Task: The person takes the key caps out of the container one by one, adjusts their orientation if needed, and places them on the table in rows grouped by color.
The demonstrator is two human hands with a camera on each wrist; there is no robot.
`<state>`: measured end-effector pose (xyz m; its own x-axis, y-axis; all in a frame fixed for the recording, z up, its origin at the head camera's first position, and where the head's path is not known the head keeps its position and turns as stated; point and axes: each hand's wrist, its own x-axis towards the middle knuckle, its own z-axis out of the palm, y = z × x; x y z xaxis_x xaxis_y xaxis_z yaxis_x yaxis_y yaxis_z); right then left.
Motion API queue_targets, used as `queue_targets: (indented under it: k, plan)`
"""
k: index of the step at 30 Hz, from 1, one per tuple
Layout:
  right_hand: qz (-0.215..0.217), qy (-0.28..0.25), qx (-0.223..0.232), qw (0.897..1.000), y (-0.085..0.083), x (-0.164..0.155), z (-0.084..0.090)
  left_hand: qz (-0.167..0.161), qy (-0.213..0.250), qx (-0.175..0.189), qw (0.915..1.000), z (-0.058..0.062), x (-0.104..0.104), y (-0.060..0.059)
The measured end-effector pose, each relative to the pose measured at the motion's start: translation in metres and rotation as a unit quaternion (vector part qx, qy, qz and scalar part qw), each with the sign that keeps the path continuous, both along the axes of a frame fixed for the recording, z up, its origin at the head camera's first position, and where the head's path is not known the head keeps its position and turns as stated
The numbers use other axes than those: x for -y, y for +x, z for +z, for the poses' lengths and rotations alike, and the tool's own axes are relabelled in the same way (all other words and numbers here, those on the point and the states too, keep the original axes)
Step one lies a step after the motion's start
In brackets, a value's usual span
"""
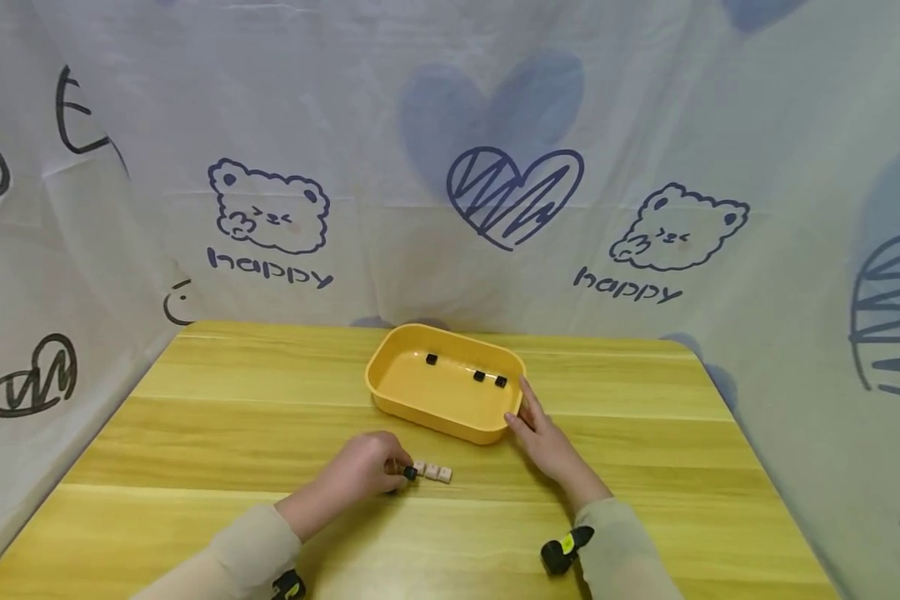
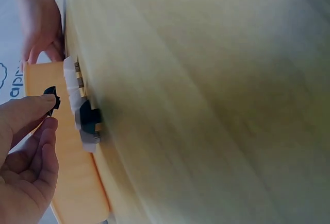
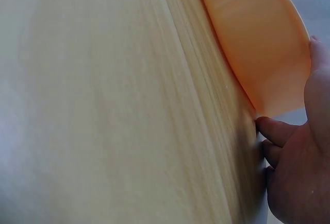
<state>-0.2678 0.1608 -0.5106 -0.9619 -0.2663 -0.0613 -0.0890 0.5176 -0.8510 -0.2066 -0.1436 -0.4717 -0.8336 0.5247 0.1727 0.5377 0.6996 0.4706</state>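
Observation:
My left hand [image 1: 371,465] pinches a small black keycap [image 2: 51,100] between thumb and forefinger, just over the left end of a short row. That row has several small white keycaps [image 1: 432,472], with another dark keycap [image 2: 89,117] among them in the left wrist view. Beyond it stands a yellow tray [image 1: 420,408], with three black keycaps [image 1: 479,376] inside along its far side. At the tray's right end, my right hand [image 1: 551,446] holds the corner, thumb at the rim and fingers along the outer wall, some low by the table.
A wood-grain table [image 1: 645,467] carries everything. White cloth [image 1: 390,250] printed with bears and hearts hangs behind the table and at both sides. A black strap device [image 1: 562,552] sits at the right wrist.

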Motion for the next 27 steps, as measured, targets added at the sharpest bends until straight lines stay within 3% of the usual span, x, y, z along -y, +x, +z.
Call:
queue_targets:
  k: [7, 27]
  plan:
    - [-0.003, 0.001, 0.001, 1.0, 0.0018, -0.0007, 0.0006, -0.024, -0.047, -0.003, 0.9986, -0.0032, -0.0023, 0.0057]
    - [0.008, -0.006, 0.003, 1.0, 0.0019, -0.0014, 0.0039, -0.013, -0.07, -0.014, 0.9974, -0.0103, -0.0009, 0.0068]
